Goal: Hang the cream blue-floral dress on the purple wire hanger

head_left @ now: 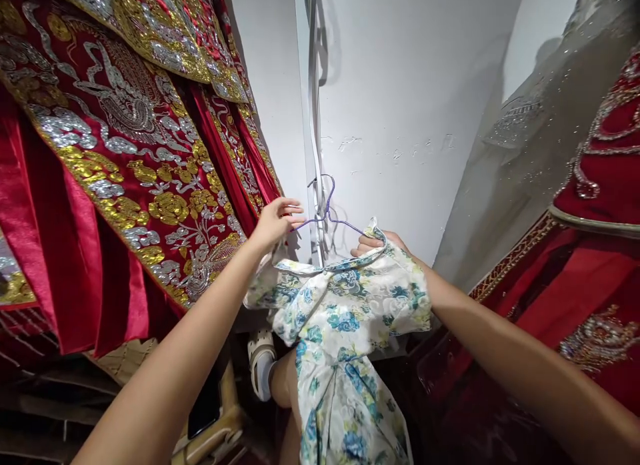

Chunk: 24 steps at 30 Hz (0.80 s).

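Observation:
A white dress (pixel 345 318) with blue and yellow-green flowers hangs in front of me, its neckline facing up. A thin purple hanger (pixel 330 201) stands above the neckline, hook upward, its right arm running into the dress's right shoulder. My left hand (pixel 279 223) pinches the left arm of the hanger, with the upper fingers partly stretched out. The dress's left shoulder sags just below that hand. My right hand (pixel 373 243) is closed on the dress at the right shoulder, by the hanger's end; some of its fingers are hidden by the cloth.
Red garments with gold and silver embroidery (pixel 170 185) hang at the left. At the right are a sheer sparkling gown (pixel 525 131) and a beaded red garment (pixel 600 265). A white strip (pixel 314 118) runs down the wall (pixel 400 85). Below are a bamboo-like frame (pixel 230 398), a phone-like dark object (pixel 204 405) and a clog (pixel 260 358).

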Motion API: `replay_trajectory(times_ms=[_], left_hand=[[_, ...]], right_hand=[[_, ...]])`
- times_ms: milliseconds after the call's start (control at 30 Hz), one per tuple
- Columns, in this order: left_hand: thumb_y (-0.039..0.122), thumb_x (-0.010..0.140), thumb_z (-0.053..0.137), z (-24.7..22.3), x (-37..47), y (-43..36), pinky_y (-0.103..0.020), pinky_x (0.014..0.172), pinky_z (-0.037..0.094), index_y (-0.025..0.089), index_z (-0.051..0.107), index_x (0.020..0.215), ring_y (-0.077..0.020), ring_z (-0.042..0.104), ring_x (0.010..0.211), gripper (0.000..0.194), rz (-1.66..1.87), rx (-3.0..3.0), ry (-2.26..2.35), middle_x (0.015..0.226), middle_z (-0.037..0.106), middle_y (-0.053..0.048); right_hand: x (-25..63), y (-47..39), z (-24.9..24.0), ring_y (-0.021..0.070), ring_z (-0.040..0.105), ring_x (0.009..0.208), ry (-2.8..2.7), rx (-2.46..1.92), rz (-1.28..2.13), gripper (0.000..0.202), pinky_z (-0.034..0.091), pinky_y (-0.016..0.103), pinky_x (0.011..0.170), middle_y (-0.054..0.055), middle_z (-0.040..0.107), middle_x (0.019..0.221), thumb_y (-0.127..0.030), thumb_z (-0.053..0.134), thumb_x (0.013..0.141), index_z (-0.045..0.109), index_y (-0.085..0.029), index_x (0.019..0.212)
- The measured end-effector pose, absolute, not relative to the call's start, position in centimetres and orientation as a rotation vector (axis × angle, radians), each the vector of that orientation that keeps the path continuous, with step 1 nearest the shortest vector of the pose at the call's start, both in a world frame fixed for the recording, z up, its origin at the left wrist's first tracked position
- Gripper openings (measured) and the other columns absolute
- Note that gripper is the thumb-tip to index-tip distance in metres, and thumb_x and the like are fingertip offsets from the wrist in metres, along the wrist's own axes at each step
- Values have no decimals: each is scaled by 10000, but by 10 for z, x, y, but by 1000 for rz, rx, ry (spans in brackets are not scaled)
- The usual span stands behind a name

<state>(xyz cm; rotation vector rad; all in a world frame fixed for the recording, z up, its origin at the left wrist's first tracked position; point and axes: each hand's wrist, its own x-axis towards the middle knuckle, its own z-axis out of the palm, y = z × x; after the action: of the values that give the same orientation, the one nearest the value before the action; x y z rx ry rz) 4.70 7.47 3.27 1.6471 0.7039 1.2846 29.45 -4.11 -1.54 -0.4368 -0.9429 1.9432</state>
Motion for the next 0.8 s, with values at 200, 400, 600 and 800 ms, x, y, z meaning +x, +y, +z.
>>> replay_trajectory(times_ms=[200, 400, 600, 800], left_hand=[[40, 707, 571, 24, 55, 85, -324, 820, 472, 157, 574, 825, -175, 627, 825, 167, 1328, 1939, 932, 833, 651, -41], [402, 838, 600, -13, 27, 79, -315, 731, 413, 174, 630, 765, -205, 557, 746, 242, 1230, 2038, 1046, 747, 627, -29], [407, 864, 588, 31, 49, 57, -288, 741, 409, 160, 694, 874, -194, 565, 756, 269, 1365, 2191, 901, 803, 662, -36], [396, 858, 659, 47, 66, 12, -267, 683, 376, 153, 694, 787, -168, 546, 675, 255, 1357, 2463, 819, 688, 631, -5]], right_hand=[[300, -40, -25, 140, 180, 444, -999, -485, 1791, 536, 291, 277, 440, -35, 170, 486, -367, 543, 882, 144, -236, 547], [299, -38, -17, 151, 208, 443, -1059, -485, 1690, 567, 335, 294, 469, -36, 149, 474, -409, 566, 893, 158, -251, 533], [309, -41, 5, 172, 213, 498, -1045, -441, 1239, 502, 306, 299, 490, -31, 197, 538, -423, 598, 874, 198, -256, 620], [298, -77, -3, 159, 230, 455, -1254, -481, 1211, 536, 332, 306, 489, -44, 161, 481, -514, 554, 887, 220, -253, 559]])
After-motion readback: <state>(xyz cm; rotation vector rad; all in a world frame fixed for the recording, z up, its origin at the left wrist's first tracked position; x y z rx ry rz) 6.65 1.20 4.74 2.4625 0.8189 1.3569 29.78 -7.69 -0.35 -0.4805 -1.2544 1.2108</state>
